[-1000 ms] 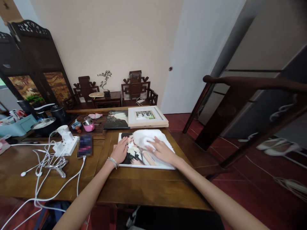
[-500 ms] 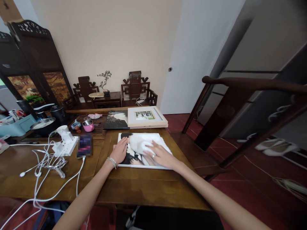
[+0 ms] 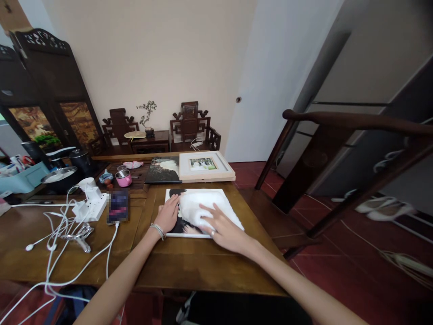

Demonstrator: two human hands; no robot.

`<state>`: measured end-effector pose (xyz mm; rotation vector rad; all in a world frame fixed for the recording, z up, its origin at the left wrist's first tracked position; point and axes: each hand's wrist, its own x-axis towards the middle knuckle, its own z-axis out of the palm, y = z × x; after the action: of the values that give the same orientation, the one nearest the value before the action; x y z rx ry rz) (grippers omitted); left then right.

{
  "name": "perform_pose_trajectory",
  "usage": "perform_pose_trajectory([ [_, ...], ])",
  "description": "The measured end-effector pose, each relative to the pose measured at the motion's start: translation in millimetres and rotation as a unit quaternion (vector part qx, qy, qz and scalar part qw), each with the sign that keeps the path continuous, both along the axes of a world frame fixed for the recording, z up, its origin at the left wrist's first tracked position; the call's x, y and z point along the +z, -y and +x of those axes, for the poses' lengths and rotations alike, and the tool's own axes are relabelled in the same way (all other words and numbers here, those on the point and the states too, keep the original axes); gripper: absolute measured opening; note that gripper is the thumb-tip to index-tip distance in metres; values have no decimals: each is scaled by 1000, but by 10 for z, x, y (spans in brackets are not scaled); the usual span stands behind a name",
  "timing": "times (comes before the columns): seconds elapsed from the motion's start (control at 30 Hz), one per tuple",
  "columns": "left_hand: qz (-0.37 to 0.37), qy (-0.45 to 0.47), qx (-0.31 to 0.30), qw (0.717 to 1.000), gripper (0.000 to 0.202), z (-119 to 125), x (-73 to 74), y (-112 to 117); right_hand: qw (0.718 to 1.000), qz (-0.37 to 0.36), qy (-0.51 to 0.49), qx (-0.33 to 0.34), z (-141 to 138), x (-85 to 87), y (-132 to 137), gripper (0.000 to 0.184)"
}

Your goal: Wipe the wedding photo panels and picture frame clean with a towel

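1. Your left hand [image 3: 168, 215] is lying flat with its fingers released, pressing down the 9 o'clock edge of the photo canvas [image 3: 211, 195].
2. Your right hand [image 3: 221, 228] is spreading flat over the white cloth [image 3: 190, 207], gripping nothing and pressing it onto the canvas.
3. The canvas is lying flat on the surface [image 3: 203, 266] at your 12 o'clock, with a framed picture [image 3: 205, 165] just beyond it.

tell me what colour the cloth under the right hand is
White; the cloth shows best in the head view.
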<state>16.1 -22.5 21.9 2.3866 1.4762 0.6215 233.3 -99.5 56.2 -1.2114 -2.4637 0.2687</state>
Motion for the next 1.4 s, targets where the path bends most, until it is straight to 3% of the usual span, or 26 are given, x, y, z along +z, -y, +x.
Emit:
perform_pose_trajectory([
  [0.1, -3, 4, 2, 1000, 45, 4, 5, 8, 999, -36, -11, 35, 15, 99, 361, 35],
  [0.2, -7, 8, -4, 1000, 45, 3, 16, 11, 997, -78, -13, 26, 48, 147, 404, 37],
  [0.33, -10, 5, -8, 1000, 45, 1, 22, 4, 993, -106, -5, -53, 87, 102, -35, 48],
  [0.5, -2, 9, -15, 1000, 45, -12, 0, -9, 996, -54, -23, -70, 46, 111, -713, 45],
  [0.63, 1, 7, -15, 1000, 45, -20, -6, -9, 997, -33, -27, -69, -22, 168, -909, 42],
  [0.77, 0, 5, -10, 1000, 45, -16, -8, -7, 998, -17, -21, -60, -51, 134, -704, 40],
  [1.0, -3, 5, -1, 1000, 45, 6, 12, 7, 999, -25, -20, 5, 3, 73, 243, 38],
  [1.1, -7, 8, -1, 1000, 45, 6, 16, 10, 998, -41, -19, 41, 42, 121, 474, 34],
  [1.2, -6, 9, -1, 1000, 45, 3, 15, 8, 998, -44, -5, 32, 97, 132, 406, 36],
  [1.4, -3, 5, -6, 1000, 44, -4, 11, 7, 999, 14, 8, -51, 104, 23, -268, 41],
])
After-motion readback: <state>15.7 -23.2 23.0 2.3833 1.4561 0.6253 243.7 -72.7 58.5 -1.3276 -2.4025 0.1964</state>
